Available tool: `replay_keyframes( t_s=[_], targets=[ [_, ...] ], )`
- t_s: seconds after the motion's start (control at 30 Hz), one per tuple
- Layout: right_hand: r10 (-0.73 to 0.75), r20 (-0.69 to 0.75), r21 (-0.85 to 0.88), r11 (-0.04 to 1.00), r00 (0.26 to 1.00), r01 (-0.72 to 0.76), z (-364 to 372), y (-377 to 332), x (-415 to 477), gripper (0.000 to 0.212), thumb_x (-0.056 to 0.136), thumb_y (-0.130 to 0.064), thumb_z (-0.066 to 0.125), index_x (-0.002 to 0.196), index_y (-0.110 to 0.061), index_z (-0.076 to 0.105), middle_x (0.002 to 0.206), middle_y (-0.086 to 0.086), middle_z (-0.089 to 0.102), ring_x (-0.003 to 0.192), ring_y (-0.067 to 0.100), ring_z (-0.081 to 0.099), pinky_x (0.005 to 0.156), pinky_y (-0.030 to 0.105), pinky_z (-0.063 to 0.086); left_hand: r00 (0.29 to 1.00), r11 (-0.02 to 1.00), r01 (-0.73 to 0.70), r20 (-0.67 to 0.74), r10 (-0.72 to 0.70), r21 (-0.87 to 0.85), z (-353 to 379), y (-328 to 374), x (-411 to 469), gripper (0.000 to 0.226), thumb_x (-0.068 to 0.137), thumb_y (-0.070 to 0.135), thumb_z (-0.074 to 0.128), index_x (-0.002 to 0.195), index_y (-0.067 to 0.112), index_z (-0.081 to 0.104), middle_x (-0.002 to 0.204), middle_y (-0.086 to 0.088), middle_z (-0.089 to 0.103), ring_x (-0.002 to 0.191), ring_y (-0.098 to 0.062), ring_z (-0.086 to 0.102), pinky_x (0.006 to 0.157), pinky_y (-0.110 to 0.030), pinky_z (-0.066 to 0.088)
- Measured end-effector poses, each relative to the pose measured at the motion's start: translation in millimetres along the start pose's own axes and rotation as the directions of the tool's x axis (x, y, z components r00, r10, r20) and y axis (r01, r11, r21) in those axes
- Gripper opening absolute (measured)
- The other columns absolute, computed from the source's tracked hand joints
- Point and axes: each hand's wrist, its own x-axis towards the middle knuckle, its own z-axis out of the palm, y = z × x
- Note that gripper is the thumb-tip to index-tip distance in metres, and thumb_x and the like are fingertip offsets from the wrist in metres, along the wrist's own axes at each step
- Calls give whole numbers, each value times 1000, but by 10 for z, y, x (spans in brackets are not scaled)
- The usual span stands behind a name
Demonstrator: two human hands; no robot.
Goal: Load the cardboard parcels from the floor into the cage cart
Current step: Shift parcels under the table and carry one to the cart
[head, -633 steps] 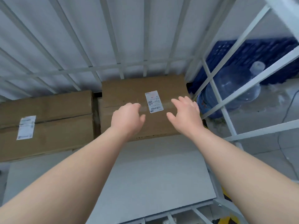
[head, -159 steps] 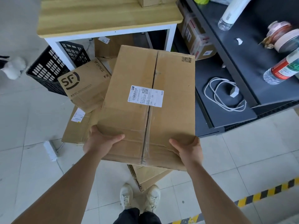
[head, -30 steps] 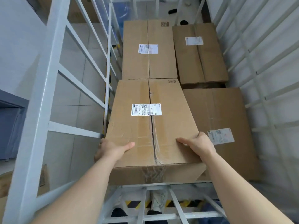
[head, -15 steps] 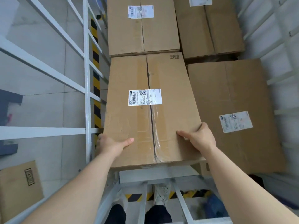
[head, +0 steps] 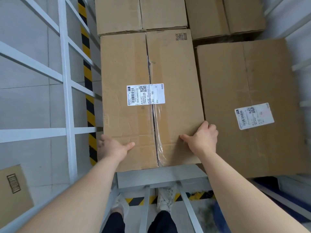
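Grip: both my hands clamp the parcel [head: 151, 98] at its near corners; left hand [head: 113, 147] wraps the lower-left corner with thumb on top, right hand [head: 202, 138] grips the lower-right corner.
Parcel: centre of the frame, inside the cart [head: 67, 81], lying flat with label [head: 145, 94] up; its far edge meets a box [head: 141, 14] at upper centre.
Neighbours: a wide box [head: 252, 98] sits just beside it on the right, touching or nearly so; another box [head: 225, 14] is at upper right.
Outside: one parcel on the floor [head: 13, 190] at lower left.
Stage: I judge it set down or nearly so; whether it rests fully I cannot tell.
Risk: right fingers [head: 210, 127] lie in the seam by the wide box; pushing sideways could pinch them. Left knuckles are near the cart bars.
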Motion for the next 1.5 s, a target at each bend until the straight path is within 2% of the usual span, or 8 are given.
replay_keyframes(
  t_s=[0.2, 0.27, 0.4, 0.6, 1.0, 1.13, 1.33, 1.5],
  targets=[
    [-162, 42, -36, 986, 986, 163, 64, -93, -6, 77, 90, -43, 65, 149, -10, 30, 151, 12, 31, 135, 31, 33, 113, 38, 27, 997, 986, -68, 39, 63, 153, 45, 167, -66, 103, 85, 52, 65, 153, 8, 2, 153, -20, 23, 139, -37, 29, 109, -46, 32],
    [-208, 7, -50, 977, 978, 208, 16, -149, -28, 73, 92, -43, 62, 151, -13, 29, 154, 11, 31, 139, 29, 31, 115, 38, 23, 980, 943, -190, -4, 198, 272, -35, 215, -137, 91, 89, 50, 59, 153, 8, 9, 156, -16, 22, 141, -34, 25, 113, -45, 27],
    [-321, -85, -122, 943, 943, 310, -209, -272, -103, 66, 95, -40, 57, 151, -16, 32, 158, 8, 30, 147, 27, 22, 119, 38, 12, 868, 808, -426, -67, 491, 407, -285, 425, -345, 73, 94, 47, 51, 151, 13, 21, 156, -6, 27, 144, -27, 23, 118, -43, 17],
    [-491, -168, -207, 865, 855, 456, -850, -648, -388, 57, 97, -36, 53, 149, -18, 39, 158, 5, 34, 149, 27, 19, 120, 40, 8, 747, 741, -561, -159, 645, 369, -864, 863, -822, 54, 94, 42, 50, 144, 23, 39, 143, 2, 46, 133, -22, 38, 113, -39, 24],
    [-708, -311, -218, 702, 634, 678, -2387, -1419, -1783, 46, 94, -30, 58, 137, -17, 55, 144, 0, 53, 142, 24, 37, 120, 44, 13, 650, 728, -610, -329, 685, 312, -2488, 898, -2425, 54, 96, 42, 45, 146, 25, 36, 147, 6, 44, 136, -20, 35, 118, -41, 17],
    [-749, -342, -215, 650, 567, 729, -2745, -1563, -2385, 40, 92, -29, 60, 130, -19, 61, 135, -4, 60, 136, 21, 44, 120, 44, 11, 620, 729, -607, -387, 683, 316, -2918, 550, -2892, 47, 96, 43, 44, 140, 26, 43, 139, 9, 51, 130, -18, 41, 114, -37, 19],
    [-820, -267, -261, 567, 506, 781, -2998, -1795, -3310, 43, 96, -36, 53, 138, -26, 55, 141, -10, 54, 140, 14, 37, 122, 43, 6, 629, 784, -565, -479, 612, 260, -3488, -153, -3363, 38, 94, 44, 46, 124, 26, 59, 123, 8, 61, 115, -18, 53, 101, -33, 32],
    [-884, -200, -312, 467, 423, 828, -2948, -2121, -4076, 41, 97, -36, 51, 137, -28, 54, 138, -11, 55, 137, 12, 40, 122, 43, 9, 617, 822, -530, -571, 541, 207, -3952, -875, -3576, 36, 94, 44, 45, 116, 23, 63, 114, 5, 65, 104, -21, 59, 92, -32, 38]
  ],
)
